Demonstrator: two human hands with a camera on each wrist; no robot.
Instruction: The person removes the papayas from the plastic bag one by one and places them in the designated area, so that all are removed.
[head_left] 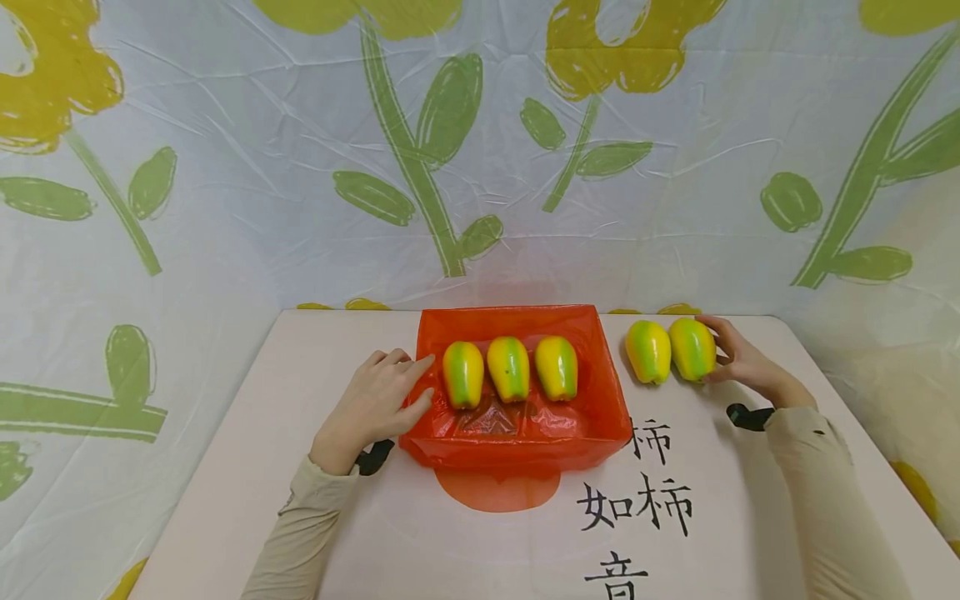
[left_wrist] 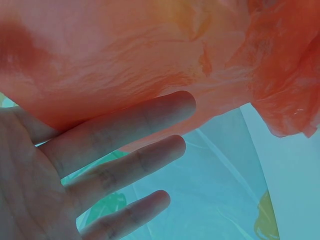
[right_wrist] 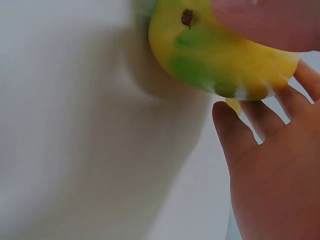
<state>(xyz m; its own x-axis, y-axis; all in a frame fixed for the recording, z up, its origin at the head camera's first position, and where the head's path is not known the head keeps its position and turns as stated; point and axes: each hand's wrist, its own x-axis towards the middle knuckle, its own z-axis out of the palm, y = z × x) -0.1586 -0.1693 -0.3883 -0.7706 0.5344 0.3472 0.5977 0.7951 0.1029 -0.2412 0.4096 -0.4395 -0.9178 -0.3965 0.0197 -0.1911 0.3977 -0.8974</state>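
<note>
My right hand point(head_left: 752, 364) holds the rightmost yellow-and-green papaya point(head_left: 692, 349) by its right side, fingers at its far end and thumb at its near end. In the right wrist view the thumb and fingers lie around that papaya point(right_wrist: 220, 65), whose end shows a small brown spot. A second papaya point(head_left: 648, 352) sits right beside it on the table. My left hand point(head_left: 375, 406) rests at the left side of a box-shaped container of red plastic film point(head_left: 517, 454). In the left wrist view its fingers point(left_wrist: 135, 120) are straight against the red film.
Inside the red container three papayas stand in a row: left point(head_left: 463, 374), middle point(head_left: 508, 369) and right point(head_left: 557, 368). The pale table point(head_left: 262, 467) bears black written characters point(head_left: 637, 504) in front. A flower-printed cloth point(head_left: 300, 150) hangs behind and at the sides.
</note>
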